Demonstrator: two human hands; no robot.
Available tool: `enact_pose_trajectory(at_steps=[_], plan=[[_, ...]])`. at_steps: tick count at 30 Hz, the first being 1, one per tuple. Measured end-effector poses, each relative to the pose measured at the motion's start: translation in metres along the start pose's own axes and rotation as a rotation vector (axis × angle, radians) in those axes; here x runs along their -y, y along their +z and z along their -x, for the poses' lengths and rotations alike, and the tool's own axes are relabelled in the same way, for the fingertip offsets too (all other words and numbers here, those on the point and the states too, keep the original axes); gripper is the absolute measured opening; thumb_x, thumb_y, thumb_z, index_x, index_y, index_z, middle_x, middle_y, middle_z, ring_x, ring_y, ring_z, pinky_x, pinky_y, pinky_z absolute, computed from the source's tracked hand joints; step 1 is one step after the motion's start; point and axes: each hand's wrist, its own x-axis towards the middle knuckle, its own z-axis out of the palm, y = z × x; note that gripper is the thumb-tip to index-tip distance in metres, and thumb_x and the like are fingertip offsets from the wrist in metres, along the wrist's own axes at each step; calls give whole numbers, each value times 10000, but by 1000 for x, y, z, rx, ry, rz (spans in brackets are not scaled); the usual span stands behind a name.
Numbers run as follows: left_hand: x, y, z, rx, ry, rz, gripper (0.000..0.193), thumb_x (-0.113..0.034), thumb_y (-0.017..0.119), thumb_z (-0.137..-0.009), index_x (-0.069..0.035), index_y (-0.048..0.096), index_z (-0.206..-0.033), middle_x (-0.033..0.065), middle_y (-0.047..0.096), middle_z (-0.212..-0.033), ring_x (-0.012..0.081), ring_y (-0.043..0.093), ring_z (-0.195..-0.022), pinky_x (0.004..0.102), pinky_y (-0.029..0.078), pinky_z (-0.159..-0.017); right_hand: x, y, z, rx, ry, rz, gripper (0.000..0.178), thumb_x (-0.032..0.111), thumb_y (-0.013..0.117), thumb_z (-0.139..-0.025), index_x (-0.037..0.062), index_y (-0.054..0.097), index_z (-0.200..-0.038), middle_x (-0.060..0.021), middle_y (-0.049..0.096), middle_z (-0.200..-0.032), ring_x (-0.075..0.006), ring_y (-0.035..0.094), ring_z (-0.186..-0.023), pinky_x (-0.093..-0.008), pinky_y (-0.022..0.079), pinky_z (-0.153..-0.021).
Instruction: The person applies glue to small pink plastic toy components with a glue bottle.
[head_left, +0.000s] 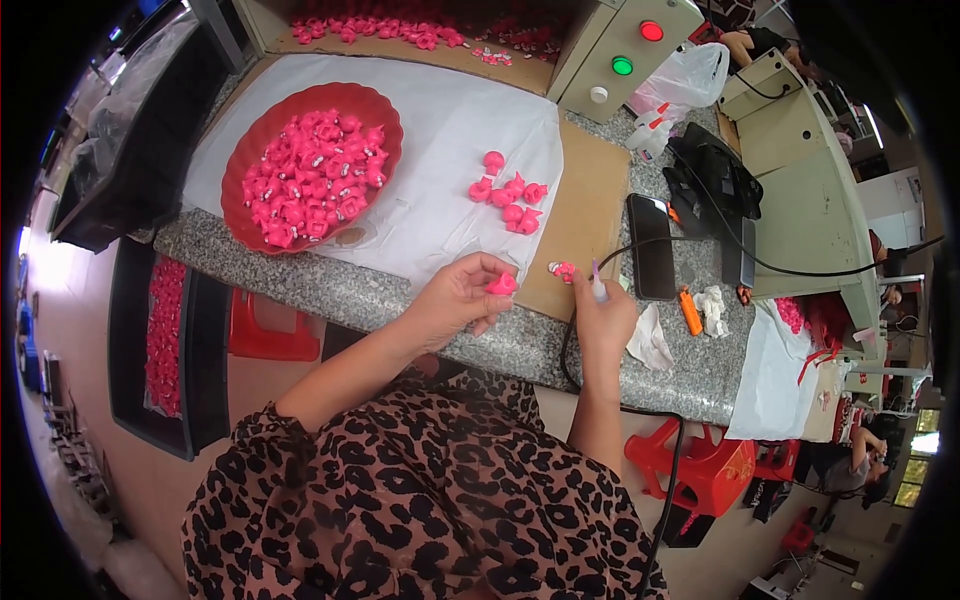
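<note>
Between the thumb and fingers of my left hand [462,292] is a small pink plastic figure [503,285], held above the front edge of the worktop. My right hand [606,318] grips a small glue bottle [598,288] with a thin purple nozzle pointing up. Just left of its fingertips lies a little cluster of pink and white pieces [562,270] on brown cardboard. Several pink figures [508,192] rest on the white paper beyond my hands. A scalloped red bowl [238,165] heaped with similar pink figures stands to the left.
Black cables cross the granite worktop [330,285] on the right, near a phone [652,245], an orange lighter-like object [690,312] and crumpled tissue [650,340]. Behind stands a machine housing [625,60] with coloured buttons. A dark crate [205,350] sits lower left; red stools stand below.
</note>
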Motion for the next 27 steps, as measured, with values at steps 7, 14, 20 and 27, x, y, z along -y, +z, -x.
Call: enact_pose_trajectory(at_steps=[7, 14, 20, 27], plan=[[8, -4, 1, 19, 35, 3, 273, -12, 547, -784, 6, 448, -1037, 30, 494, -839, 86, 502, -709, 209, 434, -564, -11, 6, -9, 90, -33, 81, 292, 274, 634, -691, -16, 600, -709, -161, 563, -592, -269, 550, -524, -350, 404, -505], [11, -11, 0, 36, 17, 82, 245, -122, 469, -857, 18, 451, -1058, 67, 500, -906, 145, 526, -803, 256, 462, -662, -16, 1, -5, 83, 25, -177, 287, 278, 643, -682, -5, 614, -724, -149, 571, -599, -267, 558, -540, -343, 414, -517], [8, -4, 0, -14, 1, -44, 179, -84, 450, -860, 4, 470, -1014, 67, 508, -890, 156, 543, -795, 249, 466, -639, -4, 4, 1, 66, -22, 200, 313, 310, 636, -681, 1, 604, -714, -178, 563, -628, -334, 555, -601, -381, 420, -549], [11, -7, 0, 7, 1, -102, 165, -89, 464, -855, 0, 474, -994, 50, 529, -842, 109, 528, -722, 221, 448, -605, 0, 3, 22, 344, 166, -823, 180, 162, 642, -724, -3, 595, -779, -97, 599, -679, -149, 547, -566, -236, 420, -528]])
